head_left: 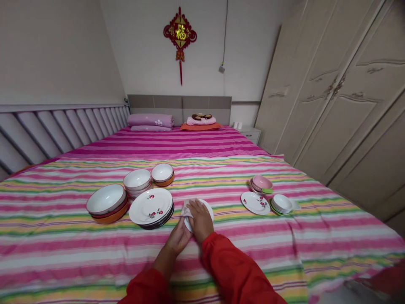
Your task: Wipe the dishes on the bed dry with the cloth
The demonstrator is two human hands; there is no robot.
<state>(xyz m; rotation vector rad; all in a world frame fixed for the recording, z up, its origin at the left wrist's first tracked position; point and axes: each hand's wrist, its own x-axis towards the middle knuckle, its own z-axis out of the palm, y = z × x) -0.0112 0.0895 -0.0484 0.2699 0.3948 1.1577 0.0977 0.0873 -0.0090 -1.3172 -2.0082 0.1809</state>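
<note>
Both my hands meet over a small white plate (208,208) on the striped bedspread (284,236). My left hand (178,237) grips the plate's near edge from below. My right hand (200,219) lies on top, fingers curled over a white cloth (186,210) pressed on the plate. Just left of the hands is a stack of plates (151,207) with a red flower pattern on the top one.
Stacked bowls sit at left: a large orange-rimmed stack (106,202), a white stack (137,180) and a single bowl (162,173). At right are a flowered saucer (255,202), pink dishes (261,184) and small white dishes (281,204). Pillows (151,121) lie by the headboard; a wardrobe (341,105) stands right.
</note>
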